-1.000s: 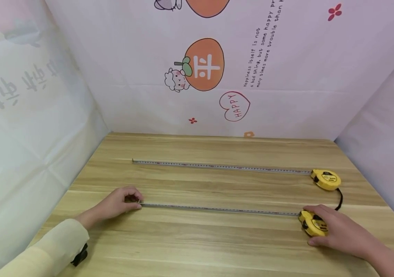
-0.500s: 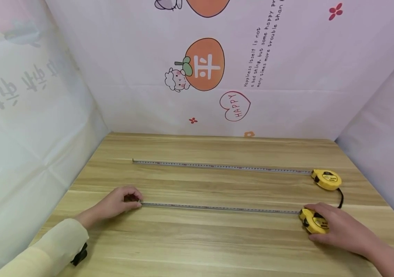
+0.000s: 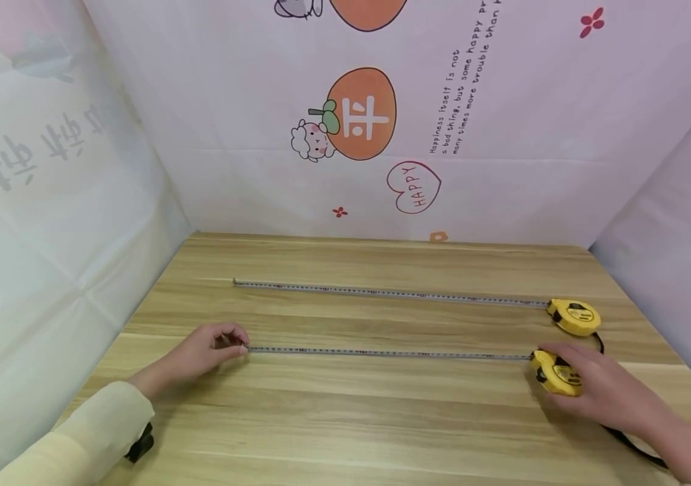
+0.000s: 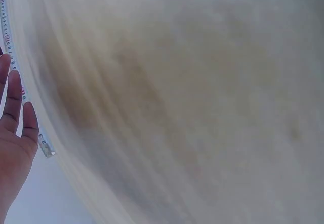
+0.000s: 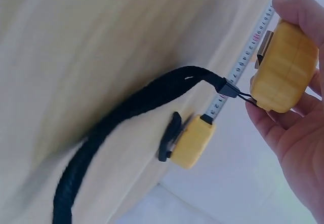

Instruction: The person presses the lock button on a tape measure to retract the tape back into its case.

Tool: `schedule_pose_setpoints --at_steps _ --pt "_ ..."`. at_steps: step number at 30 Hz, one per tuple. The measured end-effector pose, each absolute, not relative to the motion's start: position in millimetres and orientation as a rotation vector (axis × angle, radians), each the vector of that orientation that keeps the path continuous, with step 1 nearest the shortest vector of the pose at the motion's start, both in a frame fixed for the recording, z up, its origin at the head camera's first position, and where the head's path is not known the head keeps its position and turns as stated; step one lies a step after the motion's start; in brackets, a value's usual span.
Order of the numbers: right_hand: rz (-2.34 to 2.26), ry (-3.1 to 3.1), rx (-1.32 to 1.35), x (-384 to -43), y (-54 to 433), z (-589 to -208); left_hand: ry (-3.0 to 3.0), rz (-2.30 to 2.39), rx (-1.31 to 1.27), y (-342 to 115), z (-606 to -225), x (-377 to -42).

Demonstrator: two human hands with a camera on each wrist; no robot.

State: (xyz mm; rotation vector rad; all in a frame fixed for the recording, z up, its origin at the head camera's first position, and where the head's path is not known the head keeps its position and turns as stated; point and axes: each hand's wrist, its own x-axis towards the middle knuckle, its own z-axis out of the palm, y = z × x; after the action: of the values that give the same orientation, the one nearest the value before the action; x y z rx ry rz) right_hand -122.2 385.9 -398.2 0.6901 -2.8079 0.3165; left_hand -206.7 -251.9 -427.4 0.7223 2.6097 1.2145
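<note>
1. The near tape measure, a yellow rounded plastic case [image 3: 555, 381] with a pale metal blade [image 3: 382, 352] drawn out, sits farther from the person than half a second ago. It now lies nearer the untouched far yellow case [image 3: 575, 318] and its extended blade [image 3: 382, 293], with a gap between the two blades.
2. Both ends have moved together and the blade remains drawn out, so I judge that the tape is being shifted as one piece.
3. The left hand [image 3: 202, 347] pinches the blade's free end between thumb and fingers; the right hand [image 3: 615, 388] grips the case.
4. A woven black strap [image 5: 126, 105] on the held case now shows below the right forearm.
5. Fingers hide the blade's tip; the left wrist view crops that hand, missing the pinch.
6. Whether the held tape touches the wood-grain table [image 3: 370, 418] is unclear.
</note>
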Motion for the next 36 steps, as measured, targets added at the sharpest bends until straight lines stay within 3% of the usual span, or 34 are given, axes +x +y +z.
schedule_pose_setpoints --at_steps 8,36 --pt "0.271 -2.767 0.699 -127.9 382.6 -382.7 2.644 1.244 0.657 -250.7 -415.3 -206.8" --pt "0.199 -2.553 0.796 -141.8 380.5 -343.0 2.711 1.464 0.791 -253.5 -380.5 -232.5"
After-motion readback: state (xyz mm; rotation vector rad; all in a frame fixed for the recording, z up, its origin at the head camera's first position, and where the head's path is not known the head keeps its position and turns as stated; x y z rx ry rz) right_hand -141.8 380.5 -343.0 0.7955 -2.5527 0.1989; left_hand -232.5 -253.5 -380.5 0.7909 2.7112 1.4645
